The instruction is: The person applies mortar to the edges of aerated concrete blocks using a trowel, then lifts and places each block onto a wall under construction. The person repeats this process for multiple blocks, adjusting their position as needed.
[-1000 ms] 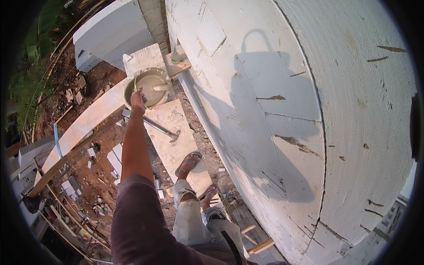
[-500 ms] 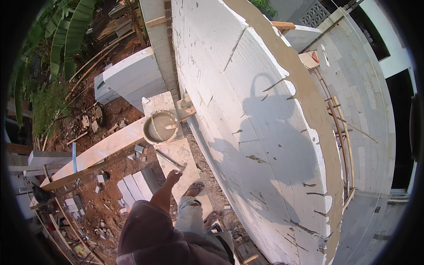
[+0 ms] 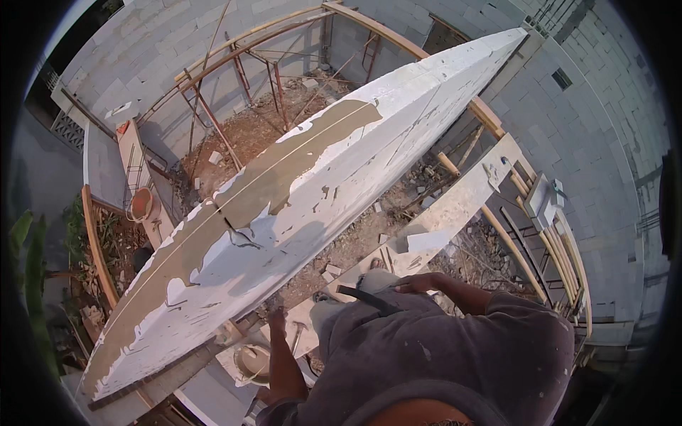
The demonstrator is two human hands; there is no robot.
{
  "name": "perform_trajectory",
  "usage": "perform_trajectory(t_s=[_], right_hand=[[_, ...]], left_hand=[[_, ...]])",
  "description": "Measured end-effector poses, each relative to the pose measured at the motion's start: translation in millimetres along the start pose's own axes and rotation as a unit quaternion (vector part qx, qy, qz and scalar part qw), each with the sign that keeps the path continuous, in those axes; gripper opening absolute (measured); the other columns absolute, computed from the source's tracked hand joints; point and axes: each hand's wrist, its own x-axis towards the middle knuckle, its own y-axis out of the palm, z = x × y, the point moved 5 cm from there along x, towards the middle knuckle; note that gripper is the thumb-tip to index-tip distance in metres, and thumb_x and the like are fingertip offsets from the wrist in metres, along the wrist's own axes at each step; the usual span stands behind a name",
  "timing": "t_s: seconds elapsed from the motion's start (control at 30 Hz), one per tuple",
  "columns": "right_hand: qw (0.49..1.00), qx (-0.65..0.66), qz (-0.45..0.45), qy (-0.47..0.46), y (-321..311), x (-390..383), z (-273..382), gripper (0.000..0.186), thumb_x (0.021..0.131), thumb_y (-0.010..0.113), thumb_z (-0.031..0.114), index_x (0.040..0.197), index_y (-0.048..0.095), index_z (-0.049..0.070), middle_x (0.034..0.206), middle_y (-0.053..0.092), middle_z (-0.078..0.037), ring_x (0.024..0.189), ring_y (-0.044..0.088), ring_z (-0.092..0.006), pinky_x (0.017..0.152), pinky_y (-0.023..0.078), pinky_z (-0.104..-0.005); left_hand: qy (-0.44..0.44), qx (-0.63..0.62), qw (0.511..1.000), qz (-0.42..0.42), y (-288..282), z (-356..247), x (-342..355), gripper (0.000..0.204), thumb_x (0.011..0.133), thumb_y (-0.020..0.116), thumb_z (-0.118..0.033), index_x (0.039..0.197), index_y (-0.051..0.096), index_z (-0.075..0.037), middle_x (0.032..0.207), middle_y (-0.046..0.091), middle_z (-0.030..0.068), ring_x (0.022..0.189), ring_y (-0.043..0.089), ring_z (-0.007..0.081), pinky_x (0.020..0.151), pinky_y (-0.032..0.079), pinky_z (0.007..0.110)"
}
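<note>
My left hand (image 3: 275,319) hangs in front of the wall's near face, above a plank (image 3: 307,346); its fingers are blurred and I see nothing plainly held in it. Close by on that plank lies a slim long-handled tool (image 3: 297,336). A round bucket (image 3: 237,361) of grey mortar stands beside my left forearm. My right hand (image 3: 412,285) rests near my thigh, fingers stretched out, with nothing in it. A dark strap (image 3: 366,298) sticks out beside it. The white block wall (image 3: 341,213) crosses the view diagonally, its top coated with grey-brown mortar (image 3: 266,177).
Planks form a walkway (image 3: 455,202) along the wall, with a white block piece (image 3: 428,241) on it. Bamboo poles (image 3: 515,252) lie to the right. Beyond the wall stand rusty metal supports (image 3: 213,124) on rubble. An orange-brown bucket (image 3: 145,205) sits far left on a board.
My view has swung right, showing more of the wall and walkway. My right hand has come into view. My left hand now appears beside the wall, no longer over the long-handled tool.
</note>
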Motion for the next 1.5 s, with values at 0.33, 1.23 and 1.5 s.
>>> perform_trajectory(t_s=[0.33, 1.23, 1.5], right_hand=[[0.8, -0.345, -0.491, -0.017, -8, -45, -302, 0.01, 0.079, 0.062, 0.016, 0.084, 0.07, 0.013, 0.084, 0.067, -0.007, 0.088, 0.067, -0.0271, 0.076, 0.054, -0.0405], [0.808, -0.227, -0.489, 0.236, -265, 243, -431, 0.091, 0.084, 0.059, 0.003, 0.156, 0.012, 0.032, 0.16, 0.022, -0.008, 0.148, 0.021, -0.0285, 0.118, 0.023, -0.0504], [0.794, -0.459, -0.373, 0.143, -297, 318, -463, 0.065, 0.099, 0.039, 0.019, 0.156, 0.012, 0.033, 0.158, 0.026, -0.012, 0.146, 0.025, -0.0294, 0.121, 0.016, -0.0499]], left_hand=[[-0.186, 0.113, 0.976, -0.028, 23, -50, 15, 0.048, 0.097, 0.052, -0.036, 0.139, 0.046, -0.012, 0.121, 0.061, 0.0143, 0.102, 0.061, 0.0333, 0.078, 0.044, 0.045], [-0.294, 0.331, 0.897, 0.01, 163, -9, -3, 0.041, 0.098, 0.052, -0.021, 0.136, 0.049, -0.006, 0.117, 0.064, 0.012, 0.097, 0.066, 0.0208, 0.081, 0.051, 0.033], [-0.346, 0.387, 0.854, -0.034, 86, 74, -45, 0.032, 0.099, 0.054, -0.021, 0.126, 0.058, -0.006, 0.112, 0.065, 0.0105, 0.097, 0.063, 0.0198, 0.085, 0.051, 0.036]])
